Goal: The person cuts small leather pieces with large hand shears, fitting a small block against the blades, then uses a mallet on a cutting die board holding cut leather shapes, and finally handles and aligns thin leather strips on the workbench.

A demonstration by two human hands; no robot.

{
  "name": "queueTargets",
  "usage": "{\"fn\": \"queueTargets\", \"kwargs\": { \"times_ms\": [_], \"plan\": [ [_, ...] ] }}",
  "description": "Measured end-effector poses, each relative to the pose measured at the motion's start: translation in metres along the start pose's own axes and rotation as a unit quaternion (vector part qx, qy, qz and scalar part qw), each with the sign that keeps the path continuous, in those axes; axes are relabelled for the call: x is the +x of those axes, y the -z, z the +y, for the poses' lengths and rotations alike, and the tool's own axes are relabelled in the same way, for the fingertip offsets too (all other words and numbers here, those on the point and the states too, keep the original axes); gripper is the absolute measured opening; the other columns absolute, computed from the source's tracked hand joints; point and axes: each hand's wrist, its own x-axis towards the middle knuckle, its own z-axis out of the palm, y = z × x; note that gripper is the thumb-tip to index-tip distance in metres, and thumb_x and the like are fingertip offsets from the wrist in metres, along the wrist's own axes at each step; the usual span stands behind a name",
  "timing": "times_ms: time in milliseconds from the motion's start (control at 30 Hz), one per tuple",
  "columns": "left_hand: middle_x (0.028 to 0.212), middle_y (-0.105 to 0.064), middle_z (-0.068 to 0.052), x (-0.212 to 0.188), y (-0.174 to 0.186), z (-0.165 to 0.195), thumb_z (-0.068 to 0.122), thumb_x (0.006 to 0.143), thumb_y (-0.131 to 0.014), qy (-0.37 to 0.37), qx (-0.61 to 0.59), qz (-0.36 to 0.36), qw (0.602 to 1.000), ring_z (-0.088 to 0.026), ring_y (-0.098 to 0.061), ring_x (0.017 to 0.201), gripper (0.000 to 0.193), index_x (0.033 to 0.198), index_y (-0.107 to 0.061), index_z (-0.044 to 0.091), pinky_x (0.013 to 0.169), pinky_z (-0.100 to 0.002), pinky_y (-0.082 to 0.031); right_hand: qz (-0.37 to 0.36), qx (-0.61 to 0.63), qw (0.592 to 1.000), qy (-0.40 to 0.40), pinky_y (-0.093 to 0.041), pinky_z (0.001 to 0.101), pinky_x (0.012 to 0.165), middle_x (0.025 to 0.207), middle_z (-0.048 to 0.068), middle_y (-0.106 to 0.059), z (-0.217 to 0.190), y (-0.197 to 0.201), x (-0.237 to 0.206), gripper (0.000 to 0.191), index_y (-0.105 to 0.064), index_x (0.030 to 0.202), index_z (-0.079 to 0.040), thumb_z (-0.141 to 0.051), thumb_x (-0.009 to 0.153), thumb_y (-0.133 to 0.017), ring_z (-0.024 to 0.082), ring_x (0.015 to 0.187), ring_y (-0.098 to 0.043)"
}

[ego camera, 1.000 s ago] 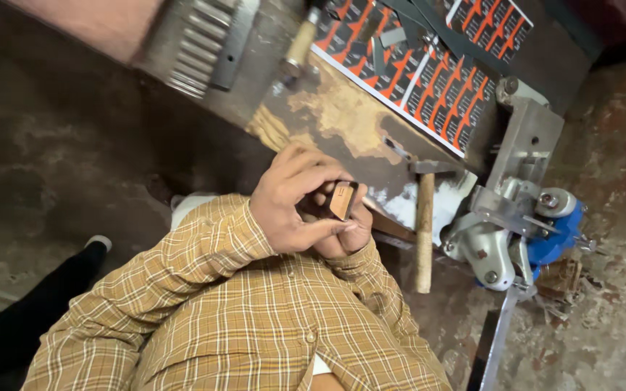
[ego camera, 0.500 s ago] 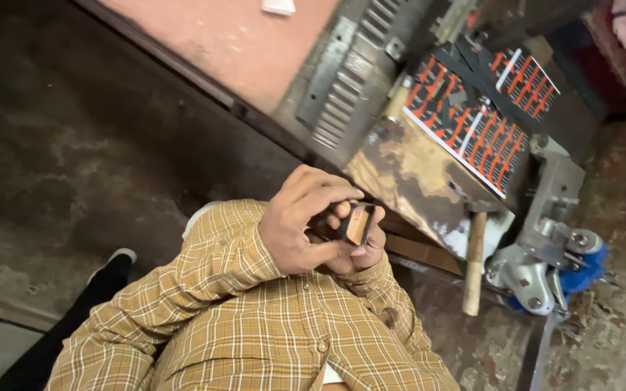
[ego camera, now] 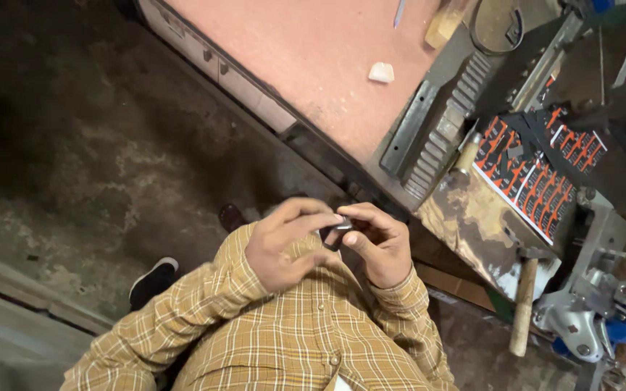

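Both hands met over a small dark metal piece point(ego camera: 338, 230), held above the lap, away from the table point(ego camera: 313, 65). Nothing showed it fitted or finished yet. Left hand point(ego camera: 284, 242) pinched it with narrow fingers; right hand point(ego camera: 378, 242) curled, gripping its other end.

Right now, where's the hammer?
In the head view the hammer lies at lower right on the bench edge, beside the blue-and-silver tool, right of the hands.

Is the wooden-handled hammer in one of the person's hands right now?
No, the wooden-handled hammer lies on the cluttered bench, apart from both hands; the left hand and right hand pinch a small dark metal piece together.
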Motion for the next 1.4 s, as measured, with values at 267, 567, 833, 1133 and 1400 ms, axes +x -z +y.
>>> {"fn": "queueTargets", "kwargs": {
  "times_ms": [267,567,833,1133,1400],
  "plan": [
    [0.114,-0.070,-0.011,0.010,0.018,-0.034,-0.003,0.085,-0.079,0.186,-0.285,0.055,0.939,-0.014,-0.069,0.105,0.036,0.119,-0.067,-0.007,0.092,-0.029,-0.058,-0.018,-0.136,0.990,-0.027,-0.057,0.0294,0.091,0.113,0.011,-0.069,-0.011,-0.019,0.050,0.038,-0.065,0.121,0.003,0.004,0.085,-0.080,0.015,0.102,-0.068],
    [0.101,-0.072,-0.002,0.068,0.086,-0.052,0.002,0.081,-0.079,0.202,-0.258,0.099,0.940,-0.008,-0.066,0.092,0.021,0.099,-0.068,0.000,0.083,-0.025,-0.055,-0.154,0.105,0.980,-0.070,-0.050,0.0298,0.093,0.115,0.008,-0.058,-0.005,-0.045,0.166,0.039,-0.051,0.113,-0.005,0.000,0.087,-0.079,0.015,0.105,-0.058],
    [0.086,-0.070,-0.002,0.145,0.127,-0.086,0.003,0.082,-0.085,0.242,-0.350,-0.021,0.905,-0.009,-0.064,0.078,0.020,0.085,-0.065,0.001,0.069,-0.024,-0.053,-0.243,0.092,0.966,-0.004,-0.044,0.0276,0.093,0.111,0.002,-0.053,-0.036,-0.046,0.242,0.053,-0.045,0.112,-0.013,-0.001,0.083,-0.088,0.011,0.104,-0.051],
    [0.084,-0.071,-0.001,0.222,0.216,-0.084,0.008,0.091,-0.078,0.214,-0.072,0.227,0.947,-0.006,-0.061,0.076,0.012,0.095,-0.068,0.002,0.068,-0.023,-0.051,0.010,-0.493,0.863,0.110,-0.056,0.0303,0.073,0.104,0.013,-0.064,-0.042,-0.064,0.383,0.020,-0.066,0.108,-0.006,-0.004,0.088,-0.070,0.021,0.083,-0.069],
    [0.095,-0.073,-0.004,0.250,0.328,-0.080,0.018,0.103,-0.065,0.150,-0.290,0.119,0.938,-0.007,-0.063,0.085,0.015,0.103,-0.066,0.004,0.076,-0.023,-0.049,0.007,-0.389,0.905,0.171,-0.060,0.0325,0.081,0.105,0.012,-0.074,-0.087,-0.177,0.424,0.031,-0.067,0.120,-0.004,-0.003,0.091,-0.077,0.024,0.092,-0.073]
  ]
}}
